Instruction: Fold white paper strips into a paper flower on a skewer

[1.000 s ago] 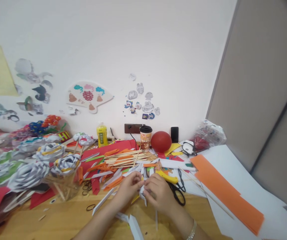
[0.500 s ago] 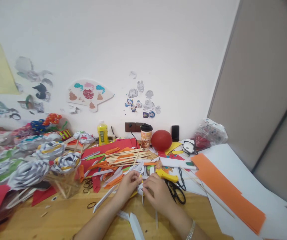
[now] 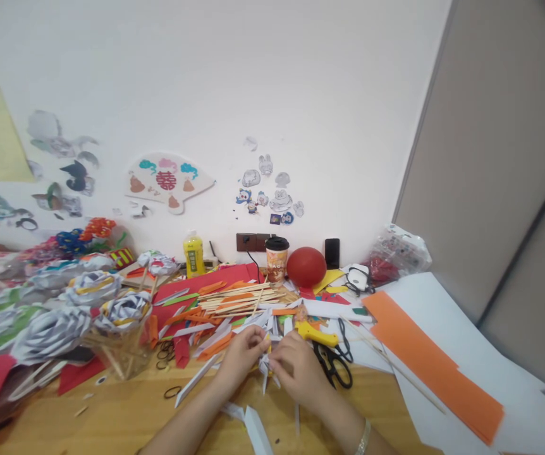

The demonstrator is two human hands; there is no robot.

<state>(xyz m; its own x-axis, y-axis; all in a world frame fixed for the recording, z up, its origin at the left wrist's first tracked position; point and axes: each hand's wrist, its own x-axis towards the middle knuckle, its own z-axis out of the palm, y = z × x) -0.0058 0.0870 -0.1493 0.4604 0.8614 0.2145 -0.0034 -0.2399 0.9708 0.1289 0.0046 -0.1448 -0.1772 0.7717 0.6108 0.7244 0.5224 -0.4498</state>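
Observation:
Close together over the wooden table point(image 3: 196, 423), both hands work on a small white-and-yellow paper flower point(image 3: 263, 365). My left hand point(image 3: 243, 354) pinches its yellow paper part from the left. From the right, the fingers of my right hand point(image 3: 296, 365) close on the white folded paper. Pointed white ends stick out below the fingers, and part of the flower is hidden behind them. White folded paper strips point(image 3: 257, 430) lie on the wood nearer to me. Just right of my right hand are a yellow-handled glue gun point(image 3: 317, 333) and black-handled scissors point(image 3: 336, 368).
Wooden sticks point(image 3: 239, 299) lie on colored paper strips behind the hands. A paper cup point(image 3: 277, 260), a red balloon point(image 3: 306, 266) and a yellow bottle point(image 3: 193, 255) stand along the wall. Finished paper flowers point(image 3: 52, 332) fill the left; orange paper point(image 3: 434, 366) lies right.
The paper flower has turned a little between my fingers, and its white points now spread differently underneath. Both hands stay in nearly the same place.

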